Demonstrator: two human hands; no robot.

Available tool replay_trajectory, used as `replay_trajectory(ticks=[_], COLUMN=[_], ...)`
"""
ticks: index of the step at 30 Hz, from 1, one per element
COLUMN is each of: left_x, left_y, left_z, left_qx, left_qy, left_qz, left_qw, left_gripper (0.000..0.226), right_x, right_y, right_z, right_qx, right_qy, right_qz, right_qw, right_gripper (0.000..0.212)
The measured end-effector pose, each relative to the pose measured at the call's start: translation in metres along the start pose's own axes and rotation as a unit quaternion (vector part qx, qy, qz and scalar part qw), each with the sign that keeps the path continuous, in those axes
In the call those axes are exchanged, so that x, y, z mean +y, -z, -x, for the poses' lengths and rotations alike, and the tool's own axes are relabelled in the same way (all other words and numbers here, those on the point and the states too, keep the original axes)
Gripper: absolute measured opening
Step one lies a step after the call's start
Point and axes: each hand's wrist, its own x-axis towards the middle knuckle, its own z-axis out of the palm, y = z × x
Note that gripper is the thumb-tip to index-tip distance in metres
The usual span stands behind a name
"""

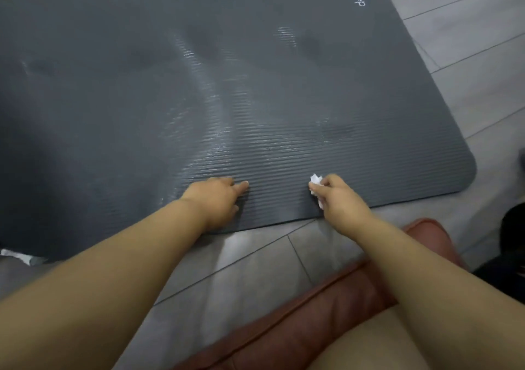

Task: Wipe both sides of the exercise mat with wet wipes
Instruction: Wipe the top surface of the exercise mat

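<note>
**A:** Largest entry?
**B:** Exercise mat (199, 85): grey, ribbed, flat on the tiled floor (468, 57), logo side up. Glossy damp streaks run through the middle, and the far left looks duller.

**A:** Next?
**B:** Red-brown cushion (326, 313), lower right, under the right arm. Dark object (511, 227) at the right margin, too cropped to identify.

**A:** Hands?
**B:** Left hand (218, 202): rests on the mat just inside its near edge, forefinger out along the ribs, holding nothing as far as the blur allows. Right hand (338, 193): thumb and fingers pinch a crumpled wet wipe (316, 181), low over the same edge.

**A:** Smallest?
**B:** White scrap (17, 256) at the left margin beside the mat, possibly a spent wipe.

**A:** Hazards?
**B:** The wipe is wadded small, so strokes may leave unwiped strips. The mat could creep on the smooth tile if the bracing hand lifts. The underside isn't done, and the cushion and dark object crowd the near right when it comes to turning the mat.
</note>
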Motion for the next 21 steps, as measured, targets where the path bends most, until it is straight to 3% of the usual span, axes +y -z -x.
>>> replay_trajectory(ticks=[2,4,6,8,10,13,16,18,20,21], left_x=[0.004,0.002,-0.003,-0.010,-0.018,-0.034,-0.051,-0.058,-0.059,-0.057], left_y=[-0.007,-0.010,-0.010,-0.009,-0.007,-0.005,-0.007,-0.009,-0.013,-0.015], left_z=[-0.014,-0.024,-0.032,-0.039,-0.044,-0.044,-0.045,-0.046,-0.047,-0.048], left_qx=[0.052,0.068,0.054,0.029,0.011,0.022,0.048,0.072,0.093,0.106], left_qy=[0.011,0.029,0.051,0.054,0.035,0.006,0.000,0.015,0.024,0.024], left_qz=[0.007,-0.010,-0.011,0.011,0.052,0.085,0.087,0.095,0.107,0.114], left_qw=[0.999,0.997,0.997,0.998,0.998,0.996,0.995,0.993,0.990,0.987], left_gripper=[0.065,0.075,0.083,0.087,0.086,0.076,0.069,0.067,0.062,0.058], right_x=[0.014,0.034,0.052,0.049,0.021,-0.048,-0.097,-0.093,-0.062,-0.038], right_y=[0.012,0.024,0.027,0.013,-0.012,-0.053,-0.074,-0.068,-0.049,-0.038], right_z=[-0.008,-0.010,-0.008,-0.010,-0.013,-0.015,-0.009,-0.006,-0.010,-0.013], right_qx=[0.060,0.114,0.165,0.181,0.170,0.107,0.040,0.047,0.061,0.077], right_qy=[-0.088,-0.196,-0.292,-0.321,-0.265,-0.102,0.019,0.076,0.056,-0.016], right_qz=[-0.020,-0.010,-0.018,-0.024,-0.068,-0.111,-0.088,-0.041,-0.027,-0.051], right_qw=[0.994,0.974,0.942,0.929,0.947,0.983,0.995,0.995,0.996,0.996], right_gripper=[0.009,0.028,0.030,0.031,0.028,0.007,0.022,0.022,0.013,0.011])
